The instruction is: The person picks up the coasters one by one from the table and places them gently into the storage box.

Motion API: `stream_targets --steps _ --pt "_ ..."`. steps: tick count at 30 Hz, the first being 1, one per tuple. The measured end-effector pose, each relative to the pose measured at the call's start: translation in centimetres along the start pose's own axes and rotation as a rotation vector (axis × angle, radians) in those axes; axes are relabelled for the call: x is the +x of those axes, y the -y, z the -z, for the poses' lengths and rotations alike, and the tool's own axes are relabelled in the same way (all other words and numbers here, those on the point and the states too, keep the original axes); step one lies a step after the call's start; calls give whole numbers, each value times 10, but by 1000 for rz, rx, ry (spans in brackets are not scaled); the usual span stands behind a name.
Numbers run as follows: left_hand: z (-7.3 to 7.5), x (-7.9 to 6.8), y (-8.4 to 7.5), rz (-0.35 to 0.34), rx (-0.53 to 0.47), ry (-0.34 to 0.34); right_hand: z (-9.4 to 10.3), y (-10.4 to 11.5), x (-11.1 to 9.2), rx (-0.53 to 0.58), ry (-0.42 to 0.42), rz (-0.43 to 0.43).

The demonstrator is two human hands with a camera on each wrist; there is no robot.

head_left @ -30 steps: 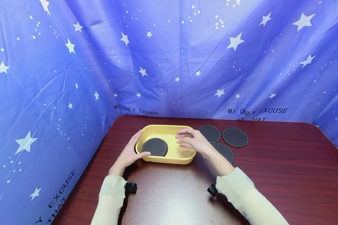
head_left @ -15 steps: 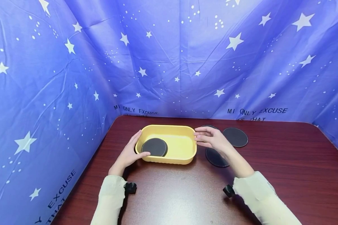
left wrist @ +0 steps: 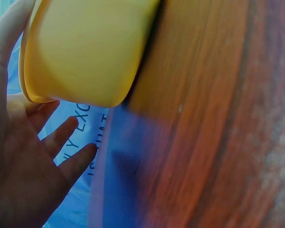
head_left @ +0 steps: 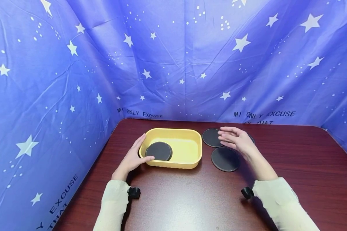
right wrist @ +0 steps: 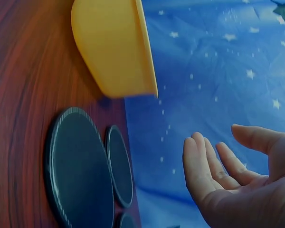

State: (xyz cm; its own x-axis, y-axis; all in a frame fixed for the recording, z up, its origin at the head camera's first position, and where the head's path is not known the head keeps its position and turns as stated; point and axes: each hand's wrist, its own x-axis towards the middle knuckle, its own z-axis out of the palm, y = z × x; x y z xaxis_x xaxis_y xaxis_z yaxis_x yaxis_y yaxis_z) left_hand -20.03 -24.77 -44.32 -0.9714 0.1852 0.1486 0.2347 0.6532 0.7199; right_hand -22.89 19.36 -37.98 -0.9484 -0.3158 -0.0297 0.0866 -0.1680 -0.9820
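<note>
In the head view, a yellow oblong tub [head_left: 188, 154] stands on the table, with a black round coaster [head_left: 159, 150] lying in its left part. A second edge shows under that coaster. My left hand [head_left: 131, 160] rests on the tub's left end, its thumb over the near rim and its fingers fairly straight along the outside. Right of the tub lie a far black coaster [head_left: 211, 138] and a nearer one [head_left: 225, 159]. My right hand [head_left: 238, 141] hovers over the coasters with loosely bent fingers and holds nothing. Behind it, another coaster [head_left: 252, 139] is mostly hidden.
A dark red wood-grain table [head_left: 173, 199] carries everything. Blue cloth [head_left: 173, 64] with white stars hangs behind and along the left side. Black wrist cameras sit at the left cuff [head_left: 134, 192] and the right cuff [head_left: 247, 193].
My right hand has moved right, from over the tub's right end to over the loose coasters. The left hand, the tub and the coaster inside stay where they were.
</note>
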Motion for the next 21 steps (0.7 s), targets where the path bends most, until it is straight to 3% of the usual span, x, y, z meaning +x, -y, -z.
stream_targets --steps 13,21 --pt "0 0 0 2 2 -1 46 -4 -11 158 -181 112" --pt "0 0 1 -6 -3 -5 71 -12 -12 201 -306 145"
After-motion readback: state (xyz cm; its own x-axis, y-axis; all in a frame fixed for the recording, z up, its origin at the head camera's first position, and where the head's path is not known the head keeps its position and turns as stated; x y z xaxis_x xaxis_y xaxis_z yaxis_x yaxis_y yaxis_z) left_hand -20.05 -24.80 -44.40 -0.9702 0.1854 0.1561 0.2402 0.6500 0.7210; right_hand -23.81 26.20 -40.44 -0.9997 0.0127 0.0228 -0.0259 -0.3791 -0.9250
